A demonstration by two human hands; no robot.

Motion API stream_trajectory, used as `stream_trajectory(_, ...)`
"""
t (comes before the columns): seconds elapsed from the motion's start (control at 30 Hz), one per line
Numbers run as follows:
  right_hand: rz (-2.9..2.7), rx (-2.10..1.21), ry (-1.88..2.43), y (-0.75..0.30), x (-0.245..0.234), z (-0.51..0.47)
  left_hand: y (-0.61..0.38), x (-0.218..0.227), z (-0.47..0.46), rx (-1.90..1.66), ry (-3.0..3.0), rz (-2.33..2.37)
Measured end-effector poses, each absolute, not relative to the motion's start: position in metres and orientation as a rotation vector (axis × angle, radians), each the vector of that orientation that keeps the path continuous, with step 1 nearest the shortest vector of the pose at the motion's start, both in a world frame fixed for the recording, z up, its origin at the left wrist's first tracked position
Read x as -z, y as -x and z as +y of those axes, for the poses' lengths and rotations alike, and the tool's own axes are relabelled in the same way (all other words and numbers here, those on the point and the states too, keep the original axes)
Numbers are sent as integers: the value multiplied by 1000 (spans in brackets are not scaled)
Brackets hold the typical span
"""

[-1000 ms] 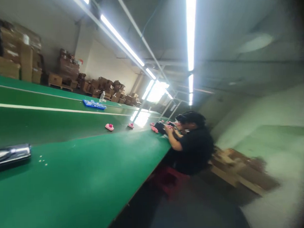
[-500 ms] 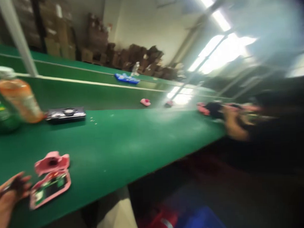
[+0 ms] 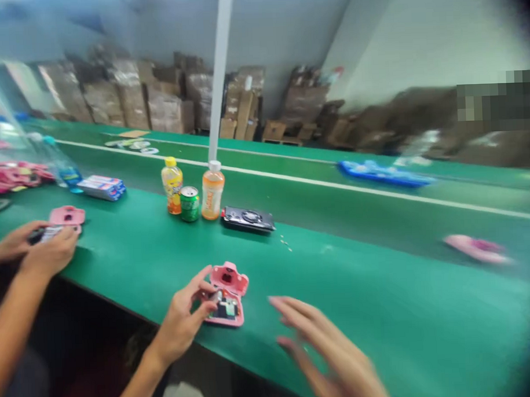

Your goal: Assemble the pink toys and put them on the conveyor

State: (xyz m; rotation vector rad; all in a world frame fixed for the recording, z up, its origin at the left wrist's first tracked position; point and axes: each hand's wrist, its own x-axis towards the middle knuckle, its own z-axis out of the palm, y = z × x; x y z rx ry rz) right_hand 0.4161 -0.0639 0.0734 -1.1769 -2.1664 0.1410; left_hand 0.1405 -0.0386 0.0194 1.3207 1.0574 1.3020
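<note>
An opened pink toy camera shell (image 3: pixel 229 278) lies on the green bench, its lower half holding a circuit board (image 3: pixel 229 308). My left hand (image 3: pixel 182 317) is at the shell's left side, thumb and fingers pinched around a small silvery part (image 3: pixel 217 297) over the board. What kind of part it is, I cannot make out. To the right of the shell, my right hand (image 3: pixel 331 347) hovers above the bench, blurred, with fingers apart and nothing in them.
Behind the shell stand a yellow-capped bottle (image 3: pixel 173 187), a green can (image 3: pixel 190 204), an orange drink bottle (image 3: pixel 212 191) and a flat black device (image 3: pixel 248 219). At left, a co-worker's hands (image 3: pixel 49 249) hold another pink shell. A pink piece (image 3: pixel 478 249) and blue tray (image 3: pixel 381 174) lie on the belt.
The view has swung left, bringing the co-worker's hands and the left bench into sight. My left hand has come in over the shell; my right hand has entered the view.
</note>
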Motion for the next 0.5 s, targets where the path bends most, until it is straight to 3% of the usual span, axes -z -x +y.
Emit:
stream_trajectory(0.13,-2540,-517,768,-340,-89,2,-139,-17,-32,-1303,-1134,907)
stream_trajectory(0.5,-2383,-891,838,-337,-95,11,-149,-17,-39,-1388,-1140,1077)
